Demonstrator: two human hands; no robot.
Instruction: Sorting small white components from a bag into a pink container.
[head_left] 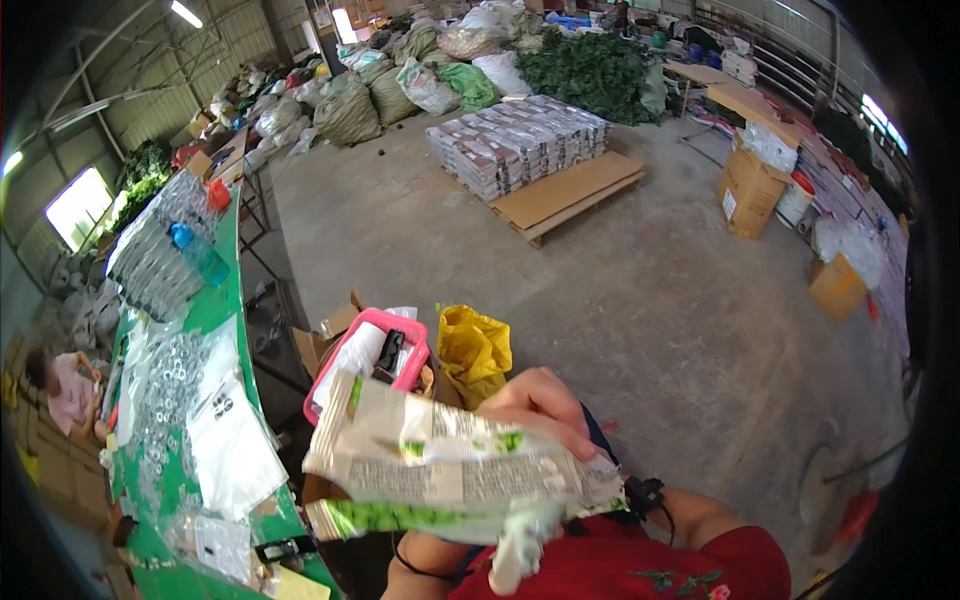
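A crinkled beige and green plastic packet [430,460] is held up close in front of me. My right hand [540,405] is closed on its upper right edge, fingers bent over the top. A dark watch-like band [645,495] is on that wrist. My left forearm [430,560] comes up beneath the packet, and the left hand is hidden behind it. From the packet's lower side hangs a pale, crumpled, blurred thing [525,540] that I cannot make out. Just beyond stand a pink basket [425,350] with a white roll and a yellow bag [475,345].
On the left runs a green table [225,300] with plastic bags, small clear pieces and a blue bottle [200,255]. A person [72,390] sits beyond it. Stacked packs [520,145] lie on a pallet ahead; sacks [345,110] pile up behind. Cartons [750,190] stand right.
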